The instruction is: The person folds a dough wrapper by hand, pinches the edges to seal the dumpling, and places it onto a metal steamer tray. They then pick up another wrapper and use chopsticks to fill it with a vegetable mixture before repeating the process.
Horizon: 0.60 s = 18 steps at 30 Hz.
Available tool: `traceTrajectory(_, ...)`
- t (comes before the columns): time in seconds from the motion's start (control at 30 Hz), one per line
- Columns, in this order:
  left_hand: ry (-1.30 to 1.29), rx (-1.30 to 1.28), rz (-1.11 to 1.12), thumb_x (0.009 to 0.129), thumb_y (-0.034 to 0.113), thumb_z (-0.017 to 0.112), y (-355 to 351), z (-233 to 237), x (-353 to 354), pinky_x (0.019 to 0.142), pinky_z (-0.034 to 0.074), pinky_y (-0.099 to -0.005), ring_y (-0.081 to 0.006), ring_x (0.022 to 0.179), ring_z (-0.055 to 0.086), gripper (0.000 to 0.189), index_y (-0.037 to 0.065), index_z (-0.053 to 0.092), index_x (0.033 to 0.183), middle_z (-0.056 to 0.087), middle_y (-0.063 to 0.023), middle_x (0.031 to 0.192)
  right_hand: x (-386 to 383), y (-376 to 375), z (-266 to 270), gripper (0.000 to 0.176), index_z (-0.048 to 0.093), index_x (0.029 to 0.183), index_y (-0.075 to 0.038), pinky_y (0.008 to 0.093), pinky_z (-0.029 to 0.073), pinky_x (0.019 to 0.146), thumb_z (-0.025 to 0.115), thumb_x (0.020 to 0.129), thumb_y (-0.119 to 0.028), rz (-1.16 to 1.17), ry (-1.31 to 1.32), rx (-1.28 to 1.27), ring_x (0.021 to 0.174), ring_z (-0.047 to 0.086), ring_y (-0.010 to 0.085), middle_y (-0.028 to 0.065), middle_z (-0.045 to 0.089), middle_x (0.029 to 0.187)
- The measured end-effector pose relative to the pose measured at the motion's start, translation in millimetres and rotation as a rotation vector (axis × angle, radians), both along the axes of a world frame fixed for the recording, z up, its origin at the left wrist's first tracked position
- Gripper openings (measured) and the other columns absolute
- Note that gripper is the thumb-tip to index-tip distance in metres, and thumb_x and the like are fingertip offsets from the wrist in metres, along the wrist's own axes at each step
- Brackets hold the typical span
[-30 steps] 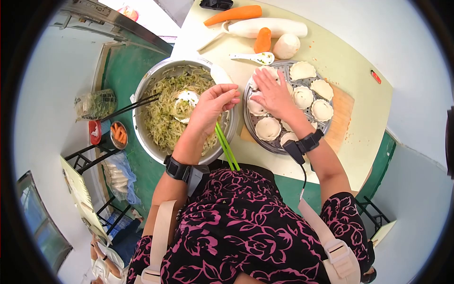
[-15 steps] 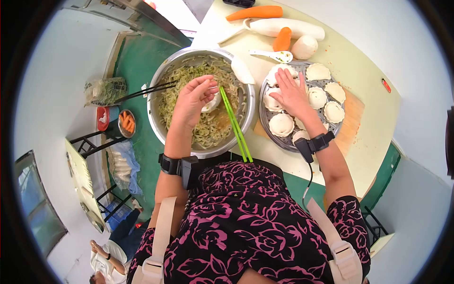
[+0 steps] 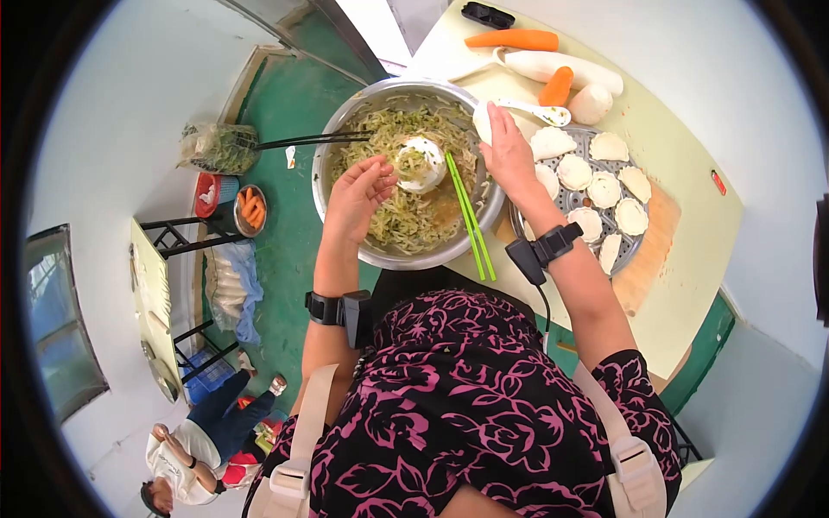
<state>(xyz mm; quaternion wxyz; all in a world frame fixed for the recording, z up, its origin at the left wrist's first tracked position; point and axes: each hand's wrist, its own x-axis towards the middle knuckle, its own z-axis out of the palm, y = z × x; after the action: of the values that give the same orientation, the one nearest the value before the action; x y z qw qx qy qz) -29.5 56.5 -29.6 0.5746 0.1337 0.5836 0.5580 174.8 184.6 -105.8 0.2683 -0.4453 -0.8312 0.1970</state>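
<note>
My left hand (image 3: pixel 361 195) is loosely curled over a large metal bowl (image 3: pixel 323 194) of shredded filling (image 3: pixel 380 233), with nothing visible in its fingers. Just right of those fingertips, a round white piece (image 3: pixel 420 178) sits in the bowl, shreds lying on it. Green chopsticks (image 3: pixel 471 216) lean across the near rim. My right hand (image 3: pixel 511 160) has its fingers stretched out beside the bowl's right rim, against a white flat piece (image 3: pixel 483 123) draped there. Below and right of it, a round perforated steamer tray (image 3: pixel 568 203) carries several filled dough pieces (image 3: pixel 604 189).
At the back of the table lie carrots (image 3: pixel 514 40), a white radish (image 3: pixel 570 69) and a white spoon (image 3: pixel 548 113). Dark chopsticks (image 3: pixel 311 140) stick out over the bowl's left rim. A wooden board (image 3: pixel 661 233) lies under the tray. Another person (image 3: pixel 194 453) is at lower left.
My right hand has left the dough pieces on the tray and moved left to the bowl's rim. My left hand stays over the bowl, shifted left of the white piece. The view has shifted.
</note>
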Motion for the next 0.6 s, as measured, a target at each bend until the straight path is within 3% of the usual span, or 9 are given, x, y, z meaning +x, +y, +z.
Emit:
traceTrajectory(0.13,-0.005,0.005,0.010,0.083,0.014,0.051,-10.2,0.8,-11.1,0.070,0.043,-0.0241,-0.0132,0.080,0.056,0.021,0.004,0.051,0.102,0.058,-0.0056,0.090,-2.0,-6.6,13.0,0.061,0.031,0.121,-0.002,0.0375,0.042,0.078,0.060,0.067,-0.004,-0.004,-0.138,0.059,0.094,0.048,0.0345,0.0210,0.038,0.114)
traceTrajectory(0.17,-0.022,0.021,0.005,0.083,0.014,0.051,-12.2,-0.9,-13.4,0.070,0.043,-0.0241,-0.0133,0.080,0.056,0.021,0.004,0.051,0.101,0.058,-0.0054,0.090,-2.2,-6.5,12.0,0.056,0.034,0.119,-0.001,0.0359,0.044,0.073,0.059,0.069,-0.006,-0.030,-0.167,0.177,0.091,0.050,0.0312,0.0187,0.040,0.112)
traceTrajectory(0.27,-0.020,0.021,-0.002,0.083,0.014,0.051,-16.8,-1.8,-15.1,0.070,0.043,-0.0238,-0.0134,0.081,0.056,0.021,0.004,0.051,0.101,0.058,-0.0055,0.090,-5.6,-6.1,10.6,0.051,0.036,0.116,-0.001,0.0345,0.046,0.068,0.059,0.070,-0.008,-0.043,-0.242,-0.020,0.087,0.052,0.0294,0.0162,0.041,0.111)
traceTrajectory(0.4,-0.021,0.036,-0.017,0.083,0.015,0.051,-23.2,-0.6,-17.1,0.071,0.042,-0.0242,-0.0137,0.082,0.056,0.022,0.003,0.051,0.101,0.058,-0.0059,0.090,-9.2,-0.9,0.2,0.036,0.046,0.108,0.000,0.0338,0.046,0.066,0.051,0.079,-0.020,-0.169,-0.184,0.091,0.080,0.055,0.0267,0.0142,0.053,0.092)
traceTrajectory(0.5,-0.025,0.032,0.004,0.083,0.016,0.052,-30.7,-0.6,-18.2,0.071,0.042,-0.0243,-0.0138,0.082,0.056,0.022,0.004,0.052,0.101,0.058,-0.0051,0.089,-0.2,7.1,0.7,0.033,0.052,0.101,0.002,0.0320,0.045,0.066,0.047,0.083,-0.025,-0.258,0.027,-0.191,0.078,0.058,0.0226,0.0135,0.058,0.086)
traceTrajectory(0.6,-0.062,0.032,0.025,0.083,0.016,0.051,-36.0,0.5,-17.2,0.072,0.044,-0.0261,-0.0151,0.082,0.056,0.023,0.003,0.050,0.103,0.057,-0.0057,0.091,18.1,28.7,-28.6,0.033,0.054,0.098,0.005,0.0298,0.045,0.066,0.045,0.085,-0.024,-0.442,0.574,-0.501,0.077,0.059,0.0196,0.0125,0.059,0.090)
